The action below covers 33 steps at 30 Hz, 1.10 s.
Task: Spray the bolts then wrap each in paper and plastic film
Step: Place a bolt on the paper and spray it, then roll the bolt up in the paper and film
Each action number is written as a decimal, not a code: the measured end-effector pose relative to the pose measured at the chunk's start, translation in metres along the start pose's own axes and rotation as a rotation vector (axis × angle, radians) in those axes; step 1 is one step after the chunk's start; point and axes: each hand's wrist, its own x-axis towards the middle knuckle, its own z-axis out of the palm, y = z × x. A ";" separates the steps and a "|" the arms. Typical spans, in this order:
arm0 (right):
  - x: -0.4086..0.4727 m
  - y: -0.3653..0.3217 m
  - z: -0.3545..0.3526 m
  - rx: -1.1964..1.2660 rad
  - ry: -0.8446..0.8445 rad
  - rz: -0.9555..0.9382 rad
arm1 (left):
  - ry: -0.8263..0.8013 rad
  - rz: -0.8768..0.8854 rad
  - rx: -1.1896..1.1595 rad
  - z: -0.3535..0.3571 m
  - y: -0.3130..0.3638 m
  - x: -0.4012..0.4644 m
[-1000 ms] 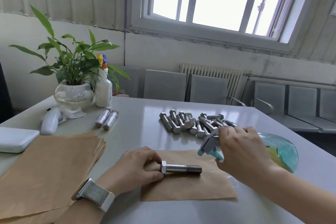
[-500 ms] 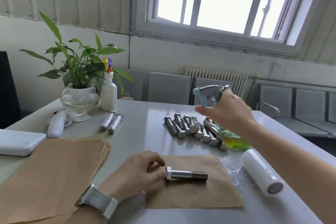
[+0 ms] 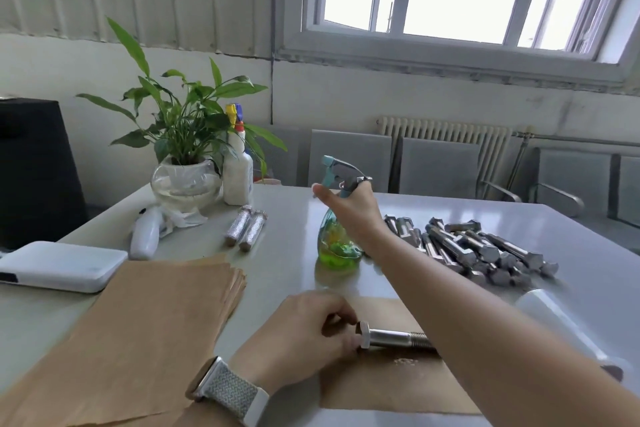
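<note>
A steel bolt point(image 3: 394, 339) lies on a brown paper sheet point(image 3: 398, 385) near the table's front edge. My left hand point(image 3: 304, 336) pinches the bolt's hex head. My right hand point(image 3: 353, 208) grips the neck of a clear spray bottle point(image 3: 336, 246) with green liquid, which stands upright on the table behind the sheet. Several bare bolts point(image 3: 474, 250) are piled to the right. A roll of plastic film point(image 3: 568, 326) lies at the right, partly hidden by my right arm. Two wrapped bolts point(image 3: 246, 231) lie at the back left.
A stack of brown paper sheets point(image 3: 138, 333) covers the front left. Behind it are a white box point(image 3: 59, 265), a white handheld device point(image 3: 145, 236), a potted plant in a glass bowl point(image 3: 187, 180) and a white bottle point(image 3: 238, 173). Grey chairs stand beyond the table.
My right hand carried the spray bottle from the right, up and over the bolt pile, and set it upright on the table further left. My left hand stayed on the bolt head.
</note>
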 end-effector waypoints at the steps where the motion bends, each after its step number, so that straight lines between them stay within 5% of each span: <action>1: 0.002 0.003 0.001 -0.012 0.004 0.025 | 0.000 -0.003 -0.006 0.000 -0.001 0.000; 11: -0.028 0.008 -0.054 -0.191 -0.085 0.040 | 0.039 0.014 0.036 0.002 0.005 0.000; 14: -0.084 -0.001 -0.108 -0.451 -0.185 -0.246 | 0.042 0.035 0.043 0.001 0.009 0.000; 18: -0.165 0.002 -0.162 -0.988 -0.585 -0.699 | 0.044 0.049 0.003 -0.002 0.015 -0.002; 21: -0.188 0.014 -0.172 -1.274 -0.627 -0.870 | 0.056 0.073 0.004 -0.002 0.019 -0.002; 27: -0.195 0.018 -0.169 -1.288 -0.534 -0.883 | 0.043 0.097 0.005 -0.002 0.023 -0.004; 33: -0.191 0.014 -0.164 -1.210 -0.476 -0.662 | 0.003 0.097 -0.007 -0.006 0.026 -0.005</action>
